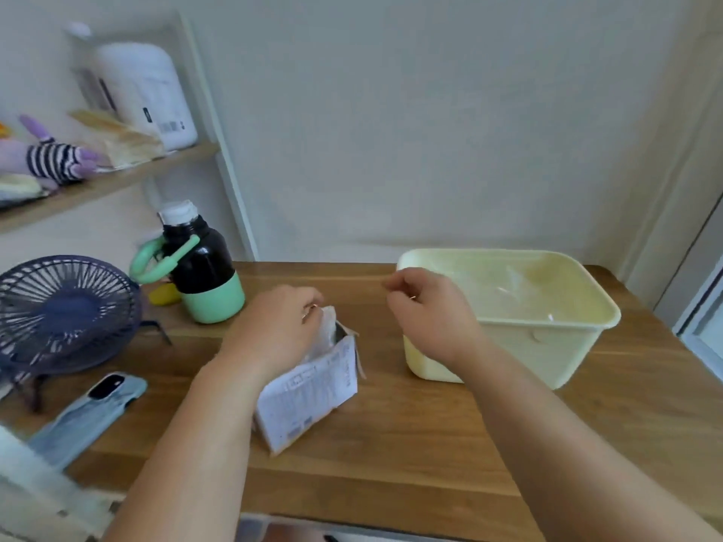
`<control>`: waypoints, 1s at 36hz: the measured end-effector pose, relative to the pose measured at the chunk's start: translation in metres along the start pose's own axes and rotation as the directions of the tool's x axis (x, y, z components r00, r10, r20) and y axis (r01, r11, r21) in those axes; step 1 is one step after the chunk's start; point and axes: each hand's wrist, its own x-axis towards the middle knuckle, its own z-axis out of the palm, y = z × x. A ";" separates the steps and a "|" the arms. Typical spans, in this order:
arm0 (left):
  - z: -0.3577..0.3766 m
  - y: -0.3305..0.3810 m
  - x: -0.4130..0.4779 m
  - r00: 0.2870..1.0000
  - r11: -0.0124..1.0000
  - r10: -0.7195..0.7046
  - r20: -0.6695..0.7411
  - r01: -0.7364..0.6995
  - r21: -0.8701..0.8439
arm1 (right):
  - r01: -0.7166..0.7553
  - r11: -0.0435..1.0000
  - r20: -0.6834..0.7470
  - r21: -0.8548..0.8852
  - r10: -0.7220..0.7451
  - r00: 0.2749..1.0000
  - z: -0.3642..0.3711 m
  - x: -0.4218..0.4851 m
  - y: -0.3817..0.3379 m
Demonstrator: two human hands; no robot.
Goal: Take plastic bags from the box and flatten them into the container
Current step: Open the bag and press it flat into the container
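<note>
Findings. The cardboard box (309,400) lies tilted on the wooden table (391,455), its torn mouth facing 1 o'clock. The left hand (274,322) is at that mouth, fingers curled and pinching a whitish plastic bag (326,330) that stands partly out of the opening. The right hand (426,311) hovers at 2 o'clock of the box, just over the near-left corner of the pale yellow container (547,354). Its fingers are curled with nothing visible between them; whether it pinches clear film cannot be told. A clear flattened bag (520,295) already lies inside the container.

Risks, as judged:
- Nothing visibly braces the box. A one-handed pull could lift or drag it rather than free the bag; the right hand is not steadying it.
- The torn opening looks narrow. A bag that catches there may stretch, tear, or bring several out in a bunch.
- Thin film may cling to the fingers or spring back up when laid down, leaving it poorly flattened.
- A wide sweep of the left elbow could strike the black-and-green bottle (203,275) at 10 o'clock of the box, or the small blue fan (62,311) at 9 o'clock. The phone (90,412) at 8 o'clock sits near the table edge and could be nudged off.
</note>
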 end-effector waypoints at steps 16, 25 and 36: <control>0.011 -0.038 -0.003 0.989 0.987 -0.143 -0.023 0.141 -0.079 | -0.009 0.995 0.277 -0.104 0.038 0.960 0.071 0.011 0.001; -0.005 -0.037 0.009 0.989 0.890 -0.139 -0.050 0.102 -0.445 | 0.057 0.986 0.339 -0.157 0.000 0.941 0.072 0.017 -0.002; 0.006 -0.034 0.004 0.989 0.789 0.067 -0.131 -0.132 -0.600 | 0.106 0.991 0.353 -0.078 -0.072 0.933 0.064 0.028 -0.012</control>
